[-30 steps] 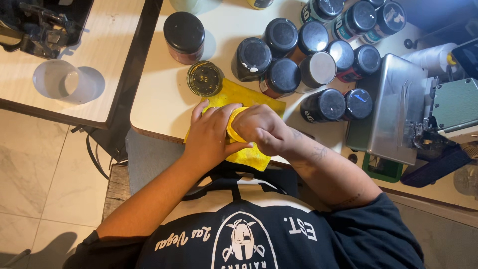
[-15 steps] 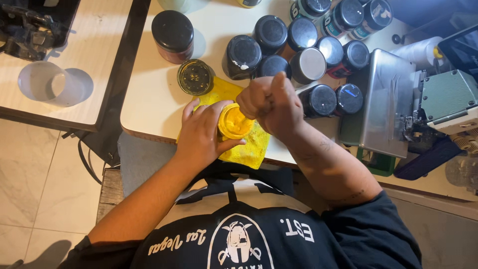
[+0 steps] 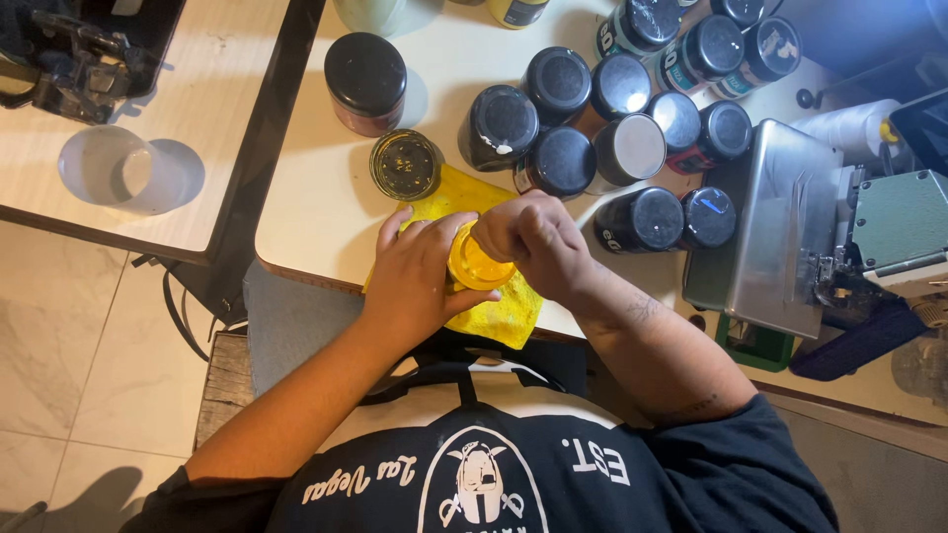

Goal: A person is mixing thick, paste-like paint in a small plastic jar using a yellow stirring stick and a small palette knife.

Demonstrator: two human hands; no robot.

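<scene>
Cream table [image 3: 326,207] under me, crowded with black-lidded jars [image 3: 561,158] up top. My left hand [image 3: 415,286] wraps around a small yellow jar [image 3: 479,265] and grips it. My right hand [image 3: 538,242] curls tight over its top edge. Both sit on a yellow cloth [image 3: 499,316] at the table's near edge. Open room lies left, beside the open jar [image 3: 405,165].

A cream desk [image 3: 326,212] with a dark edge stands beside a lighter wooden table [image 3: 197,118]. Pale marble floor tiles [image 3: 69,365] lie below, under warm light.
</scene>
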